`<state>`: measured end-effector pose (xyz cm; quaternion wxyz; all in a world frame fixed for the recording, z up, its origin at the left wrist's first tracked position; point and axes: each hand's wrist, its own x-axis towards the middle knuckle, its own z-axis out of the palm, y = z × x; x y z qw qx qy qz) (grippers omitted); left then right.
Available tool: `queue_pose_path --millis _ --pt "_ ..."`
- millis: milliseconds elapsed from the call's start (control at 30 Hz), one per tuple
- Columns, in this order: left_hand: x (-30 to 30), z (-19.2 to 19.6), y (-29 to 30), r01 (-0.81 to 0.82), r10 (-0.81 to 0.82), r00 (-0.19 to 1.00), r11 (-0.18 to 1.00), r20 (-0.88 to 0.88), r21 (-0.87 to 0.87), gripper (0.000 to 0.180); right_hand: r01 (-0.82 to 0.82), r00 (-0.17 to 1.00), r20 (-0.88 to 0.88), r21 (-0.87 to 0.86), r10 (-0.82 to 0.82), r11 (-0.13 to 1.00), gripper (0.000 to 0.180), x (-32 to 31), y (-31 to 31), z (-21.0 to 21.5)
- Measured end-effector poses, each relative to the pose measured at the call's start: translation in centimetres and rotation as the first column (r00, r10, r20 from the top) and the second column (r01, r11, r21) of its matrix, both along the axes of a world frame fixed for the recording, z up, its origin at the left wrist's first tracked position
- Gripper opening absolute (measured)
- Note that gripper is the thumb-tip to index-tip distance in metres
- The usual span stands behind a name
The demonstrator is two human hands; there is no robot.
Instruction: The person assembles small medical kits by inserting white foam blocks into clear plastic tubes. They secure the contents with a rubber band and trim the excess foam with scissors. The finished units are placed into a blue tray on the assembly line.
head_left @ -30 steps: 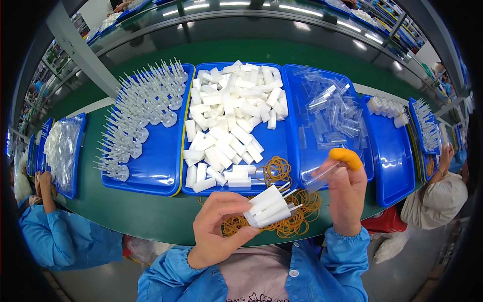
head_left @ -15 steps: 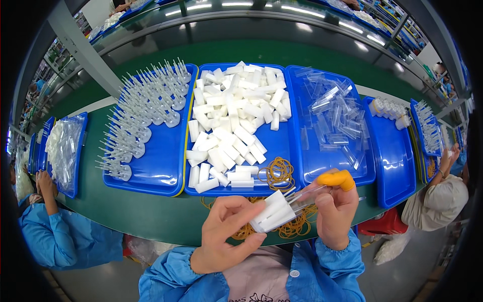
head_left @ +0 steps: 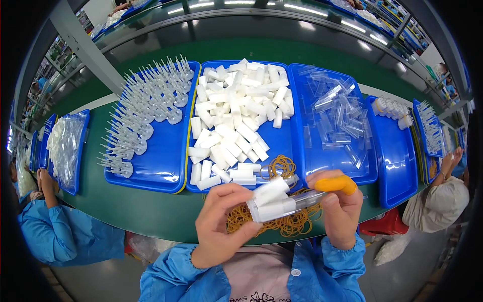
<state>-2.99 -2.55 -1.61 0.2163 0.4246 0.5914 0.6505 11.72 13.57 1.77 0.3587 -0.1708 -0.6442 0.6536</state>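
My left hand [head_left: 221, 221] grips a small bunch of white plastic bottles [head_left: 269, 201] held close to my chest. My right hand [head_left: 339, 209], with an orange finger cot [head_left: 336, 184] on the forefinger, pinches a clear plastic cap [head_left: 308, 199] against the end of one bottle. Under both hands lies a heap of tan rubber bands [head_left: 282, 221] on the green table. Just beyond sits a blue tray of loose white bottles [head_left: 236, 123].
A blue tray of white spray nozzles [head_left: 143, 116] stands at the left, a blue tray of clear caps [head_left: 337, 118] at the right, more blue trays [head_left: 397, 151] beyond. Co-workers in blue coats sit at my left [head_left: 55, 231] and right [head_left: 443, 196].
Both hands have come lower and closer together. The right hand brought the clear cap down from mid-air onto the end of the white bottles in my left hand.
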Motion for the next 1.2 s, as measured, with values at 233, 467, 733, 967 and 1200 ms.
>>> queue_pose_path --millis 233,467,733,967,1200 --pt "0.0 0.2 0.4 0.148 -0.186 0.870 0.982 0.456 0.118 0.041 0.118 0.986 0.079 0.268 -0.144 0.956 0.015 0.3 0.5 -1.5" --pt "-0.2 0.5 0.2 0.173 -0.192 0.743 0.981 0.641 0.092 0.037 0.138 0.984 0.048 0.383 -0.169 0.913 0.012 -0.1 -1.2 -1.2" --pt "0.5 0.2 -0.3 0.174 -0.244 0.820 0.968 0.518 0.180 0.041 0.148 0.986 0.026 0.321 -0.165 0.935 0.013 -0.6 -2.9 -0.8" --pt "-0.3 -0.3 -0.4 0.136 -0.205 0.777 0.978 0.595 0.159 0.040 0.005 0.985 0.165 0.267 -0.051 0.964 0.014 -1.3 0.0 -0.1" --pt "-1.2 -0.1 -0.3 0.065 -0.142 0.796 0.987 0.588 0.150 0.039 -0.052 0.811 0.373 0.814 -0.451 0.579 0.033 -2.8 8.1 -3.5"
